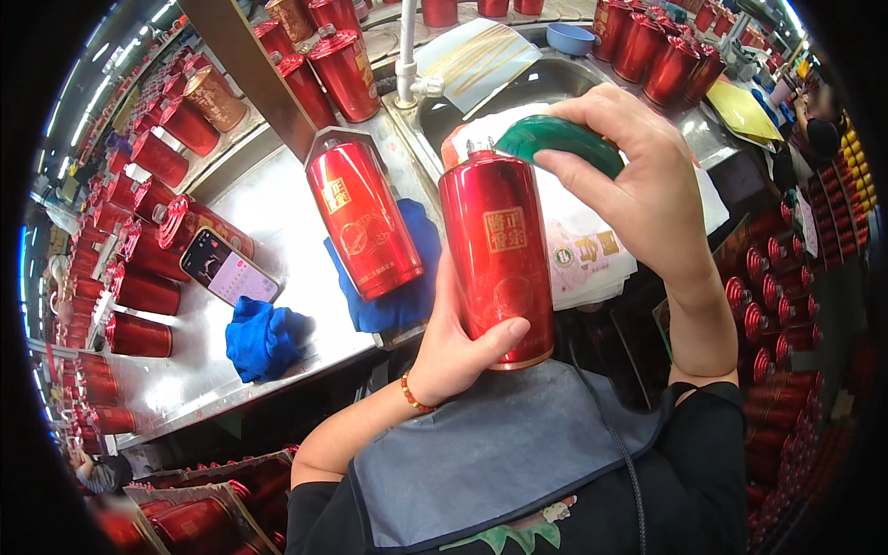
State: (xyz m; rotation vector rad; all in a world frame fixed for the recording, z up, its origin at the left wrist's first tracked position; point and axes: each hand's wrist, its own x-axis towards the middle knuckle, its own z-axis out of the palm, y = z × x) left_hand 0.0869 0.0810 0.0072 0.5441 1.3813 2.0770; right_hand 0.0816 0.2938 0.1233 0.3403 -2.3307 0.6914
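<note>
My left hand (455, 361) is wrapped around the lower part of a shiny red bottle (504, 287), thumb across its front. The bottle stands nearly upright before my chest, a gold square label and a faint line drawing on its side. My right hand (643, 162) pinches a flat green scraper (544, 137) between thumb and fingers. The scraper's tip is close to the bottle's shoulder and neck; whether they touch, I cannot tell. Left of it, a second red bottle (365, 227) with a gold label lies on a blue cloth (416, 250), its neck end at a bracket (344, 139).
Printed sheets (592, 268) are stacked behind my bottle, beside a sink (444, 109) with a white tap (407, 65). A phone (229, 266) and a crumpled blue cloth (264, 338) lie on the metal worktop (194, 370). Rows of red bottles (342, 74) crowd the left and back.
</note>
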